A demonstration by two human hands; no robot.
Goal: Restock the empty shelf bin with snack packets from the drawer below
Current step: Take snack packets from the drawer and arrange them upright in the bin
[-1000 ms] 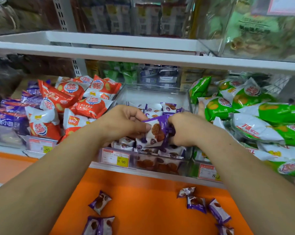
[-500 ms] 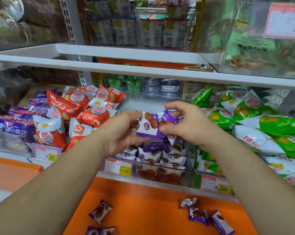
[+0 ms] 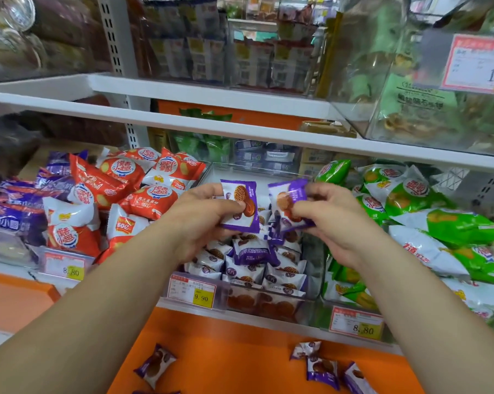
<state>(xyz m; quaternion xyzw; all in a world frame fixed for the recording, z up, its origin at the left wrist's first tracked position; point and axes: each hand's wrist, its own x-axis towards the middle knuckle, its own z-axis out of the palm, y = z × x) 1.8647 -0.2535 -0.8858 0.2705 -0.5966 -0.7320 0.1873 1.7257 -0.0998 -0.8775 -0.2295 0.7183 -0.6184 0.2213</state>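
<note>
Both hands are raised over the clear shelf bin (image 3: 268,307), close together but not touching. Each grips one small purple-and-white snack packet. The left hand (image 3: 206,223) pinches the left packet (image 3: 241,204) between thumb and curled fingers. The packet stands roughly upright, its printed face with a round waffle biscuit turned toward the camera. The right hand (image 3: 335,223) pinches the right packet (image 3: 287,201) by its right side, tilted a little, and a narrow gap separates the two packets.

Below them, inside the bin, a heap of matching packets (image 3: 257,268) fills the near part. The far part shows bare clear wall. A price label (image 3: 193,291) reading 9.90 sits on the bin's front, toward the left.

Left of the bin lie red-and-white biscuit bags (image 3: 126,180), with purple bags (image 3: 12,214) further left, and to the right lie green-and-white bags (image 3: 450,226). Nearest the camera, loose purple packets (image 3: 322,366) lie on the orange ledge (image 3: 234,345) — one to the left, several to the right. A white shelf board (image 3: 211,122) runs across above the bins.
</note>
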